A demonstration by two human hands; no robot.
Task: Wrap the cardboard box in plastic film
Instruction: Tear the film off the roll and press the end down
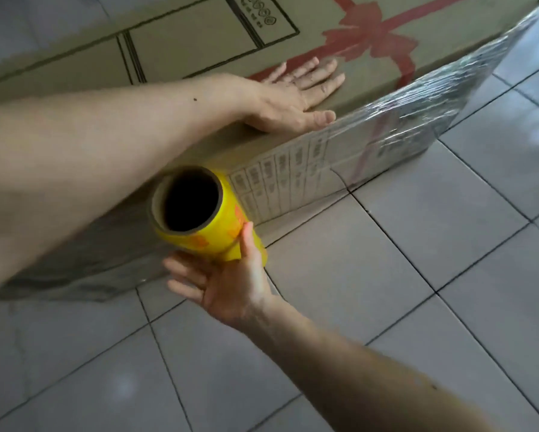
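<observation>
My left hand (296,92) presses flat on the box (199,57), steadying it on the floor (418,275); my right hand (230,285) cradles the film roll (205,219) with straight fingers, against the box's side.

A: Left arm and hand?
B: Bare forearm reaching forward from the left edge; left hand (296,92) flat, palm down, fingers straight and spread, thumb out to the side.
A: Right?
B: Bare forearm rising from lower right; right hand (227,282) open, fingers extended leftward, thumb pointing up.
</observation>
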